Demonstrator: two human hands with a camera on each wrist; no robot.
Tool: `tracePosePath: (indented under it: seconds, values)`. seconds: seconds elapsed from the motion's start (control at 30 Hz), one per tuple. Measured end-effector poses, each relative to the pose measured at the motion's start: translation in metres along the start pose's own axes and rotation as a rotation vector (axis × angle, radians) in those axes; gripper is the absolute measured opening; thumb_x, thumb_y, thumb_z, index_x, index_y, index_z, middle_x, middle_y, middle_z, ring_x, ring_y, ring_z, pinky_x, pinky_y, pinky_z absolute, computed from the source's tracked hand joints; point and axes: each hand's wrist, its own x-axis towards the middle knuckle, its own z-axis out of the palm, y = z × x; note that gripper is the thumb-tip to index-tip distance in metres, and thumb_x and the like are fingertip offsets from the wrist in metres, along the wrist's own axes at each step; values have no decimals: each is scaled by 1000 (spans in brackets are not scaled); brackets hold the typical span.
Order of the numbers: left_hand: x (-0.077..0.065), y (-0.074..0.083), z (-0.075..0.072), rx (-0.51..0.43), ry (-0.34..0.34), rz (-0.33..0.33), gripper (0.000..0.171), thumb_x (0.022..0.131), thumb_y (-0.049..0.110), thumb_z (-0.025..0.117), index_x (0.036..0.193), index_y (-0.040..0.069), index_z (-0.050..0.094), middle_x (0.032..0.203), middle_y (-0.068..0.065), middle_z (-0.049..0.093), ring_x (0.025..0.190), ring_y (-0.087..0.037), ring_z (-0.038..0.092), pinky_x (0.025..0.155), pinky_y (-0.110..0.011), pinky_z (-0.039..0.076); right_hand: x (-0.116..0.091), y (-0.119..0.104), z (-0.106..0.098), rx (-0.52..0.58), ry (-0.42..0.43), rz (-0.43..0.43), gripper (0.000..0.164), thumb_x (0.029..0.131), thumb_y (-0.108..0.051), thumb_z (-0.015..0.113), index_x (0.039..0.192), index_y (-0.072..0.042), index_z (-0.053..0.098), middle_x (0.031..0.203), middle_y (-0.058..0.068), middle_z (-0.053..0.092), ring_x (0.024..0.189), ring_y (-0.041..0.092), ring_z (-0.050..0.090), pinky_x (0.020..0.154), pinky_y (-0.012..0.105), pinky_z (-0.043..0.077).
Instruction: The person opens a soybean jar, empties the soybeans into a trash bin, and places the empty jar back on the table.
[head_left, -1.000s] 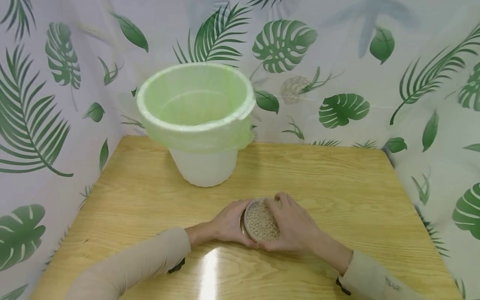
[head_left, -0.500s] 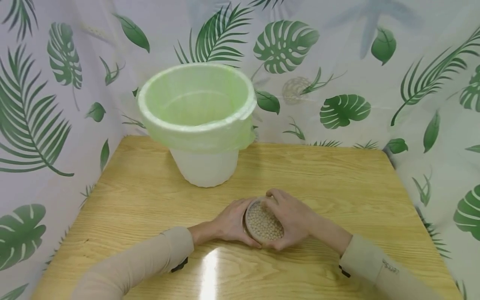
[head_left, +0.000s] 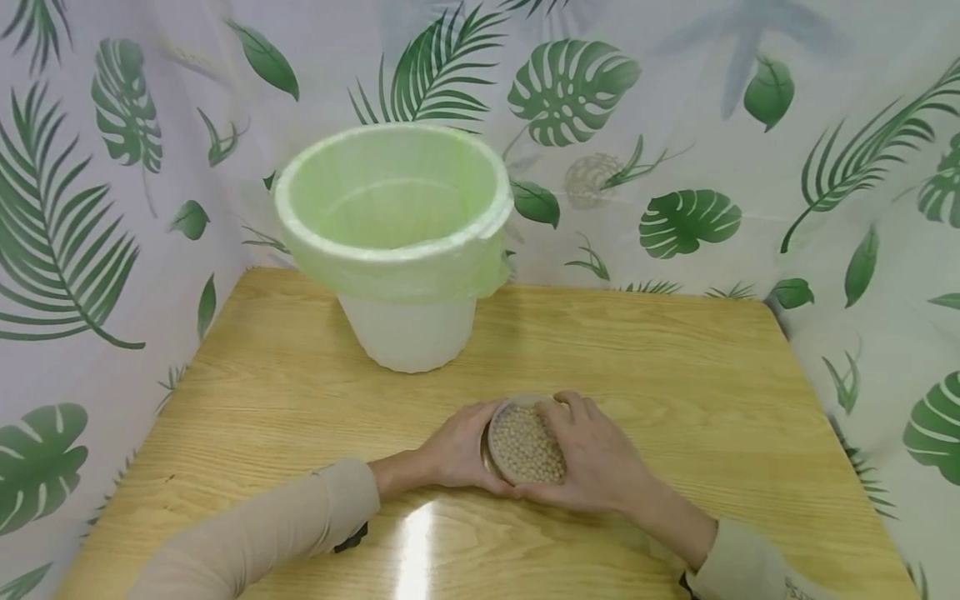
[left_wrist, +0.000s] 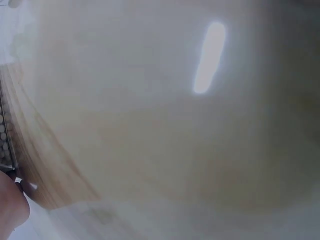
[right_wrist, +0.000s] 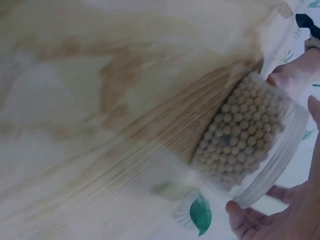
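Observation:
A clear round jar, filled with small beige balls, stands on the wooden table. Its transparent lid is on top, and the balls show through it in the head view. My left hand grips the jar's left side, fingers behind and thumb in front. From the right, my right hand holds the lid's rim, thumb at the front and fingers curled over the far edge. In the left wrist view only a sliver of the jar and a fingertip show at the left edge.
A white bucket lined with a pale green bag stands behind the jar, to the left. Leaf-print cloth walls the wooden table at the back and sides.
My right hand turned leftward around the lid half a second ago, and has since swung back to the right. My left hand stays on the jar, which barely shifts.

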Motion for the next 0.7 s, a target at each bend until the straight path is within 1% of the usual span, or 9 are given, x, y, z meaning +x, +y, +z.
tracePosePath:
  seconds: [0.1, 0.2, 0.27, 0.4, 0.57, 0.63, 0.7]
  values:
    - [0, -1, 0, 8, 2, 5, 120, 70, 55, 94, 165, 18, 30, 160, -6, 52, 146, -28, 51, 125, -52, 43, 1, -4, 2, -3, -5, 28, 102, 73, -86, 73, 142, -14, 53, 133, 21, 58, 114, 35, 64, 87, 53, 64]
    - [4, -2, 2, 28, 8, 24, 119, 70, 59, 92, 164, 21, 31, 158, -3, 53, 145, -25, 52, 124, -50, 45, 5, -2, 1, -8, -20, 17, 101, 72, -80, 77, 142, -11, 53, 132, 24, 58, 115, 38, 64, 88, 54, 64]
    - [7, -3, 2, 29, 9, 34, 118, 69, 59, 93, 164, 22, 32, 157, -2, 54, 144, -24, 52, 123, -49, 46, 7, 2, 1, -10, -30, -6, 101, 71, -76, 80, 142, -9, 53, 133, 24, 58, 116, 38, 64, 90, 54, 64]
    - [9, -5, 1, 26, -6, 43, 119, 68, 56, 96, 163, 20, 32, 157, -2, 54, 143, -23, 53, 123, -48, 45, 12, 10, -1, 15, -31, -100, 102, 68, -70, 84, 143, -7, 53, 133, 22, 58, 117, 34, 64, 94, 52, 63]
    - [7, -6, -3, 25, -24, 46, 120, 67, 54, 97, 163, 21, 32, 156, -3, 54, 142, -24, 53, 122, -49, 46, 23, 26, -3, 39, -93, -286, 111, 62, -61, 89, 149, -7, 47, 138, 22, 55, 124, 35, 60, 99, 54, 61]
    - [7, -6, -4, 22, -25, 44, 120, 67, 53, 97, 163, 21, 33, 156, -2, 54, 141, -24, 53, 122, -49, 46, 27, 32, -5, 35, -120, -345, 113, 63, -61, 89, 152, -9, 44, 141, 22, 54, 127, 35, 59, 101, 54, 61]
    - [7, -6, -4, 15, -27, 39, 120, 67, 53, 98, 163, 22, 33, 156, -2, 54, 141, -23, 53, 121, -48, 47, 27, 34, -7, 27, -124, -373, 112, 65, -63, 88, 154, -12, 43, 143, 20, 54, 127, 33, 60, 101, 52, 60]
